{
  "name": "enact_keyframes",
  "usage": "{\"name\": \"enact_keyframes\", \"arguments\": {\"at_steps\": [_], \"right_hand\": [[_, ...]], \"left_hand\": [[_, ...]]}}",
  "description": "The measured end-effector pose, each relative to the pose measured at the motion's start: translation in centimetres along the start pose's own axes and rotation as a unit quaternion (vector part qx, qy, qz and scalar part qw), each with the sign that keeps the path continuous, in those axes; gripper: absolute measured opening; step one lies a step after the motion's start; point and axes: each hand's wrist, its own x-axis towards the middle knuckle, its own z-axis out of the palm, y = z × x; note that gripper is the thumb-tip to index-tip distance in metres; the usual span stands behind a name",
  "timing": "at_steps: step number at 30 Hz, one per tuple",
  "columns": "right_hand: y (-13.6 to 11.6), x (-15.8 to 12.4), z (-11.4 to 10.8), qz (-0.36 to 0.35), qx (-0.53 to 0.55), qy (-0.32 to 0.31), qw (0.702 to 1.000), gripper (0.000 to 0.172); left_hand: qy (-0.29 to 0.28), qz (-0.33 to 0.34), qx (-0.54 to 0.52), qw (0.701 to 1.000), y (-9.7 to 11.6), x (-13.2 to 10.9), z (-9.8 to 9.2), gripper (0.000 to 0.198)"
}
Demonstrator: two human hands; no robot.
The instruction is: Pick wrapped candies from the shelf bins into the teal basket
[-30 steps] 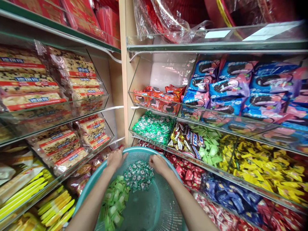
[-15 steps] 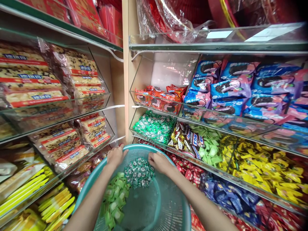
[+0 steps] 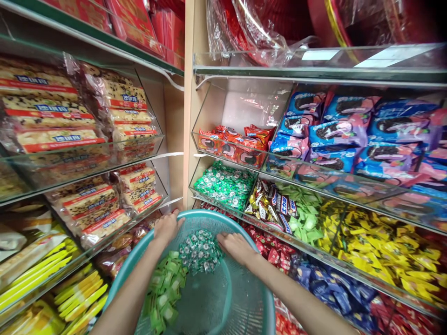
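A teal plastic basket (image 3: pixel 223 215) with mesh walls stands in front of me. My left hand (image 3: pixel 168 229) is wrapped over its far left rim. Inside the basket, by the far right wall, is my right hand (image 3: pixel 236 246), its fingers curled closed; whatever they hold, if anything, is hidden. Just left of that hand lies a pile of small dark green wrapped candies (image 3: pixel 201 252). A heap of light green wrapped candies (image 3: pixel 164 291) rests along the basket's left side, partly behind my left forearm.
Glass-fronted shelves rise on both sides. Ahead, bins hold green candies (image 3: pixel 225 186), chocolate bars (image 3: pixel 275 207), yellow candies (image 3: pixel 387 246) and blue snack packs (image 3: pixel 338 132). To the left are packaged pastry bars (image 3: pixel 59 109). A glass shelf edge (image 3: pixel 314 72) crosses above.
The view has shifted slightly, so the shelves sit a little further right. My right hand has moved slightly right and down. The left hand stays on the rim.
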Motion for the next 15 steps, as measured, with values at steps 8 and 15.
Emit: {"name": "enact_keyframes", "arguments": {"at_steps": [8,15], "right_hand": [[0.1,0.9,1.7,0.001,-0.021,-0.004,1.0,0.025],[0.0,0.8,2.5,-0.013,-0.046,-0.026,0.999,0.028]], "left_hand": [[-0.001,-0.007,0.008,1.0,-0.3,0.0,-0.2,0.043],[0.003,-0.004,0.01,1.0,-0.3,0.3,0.3,0.041]]}}
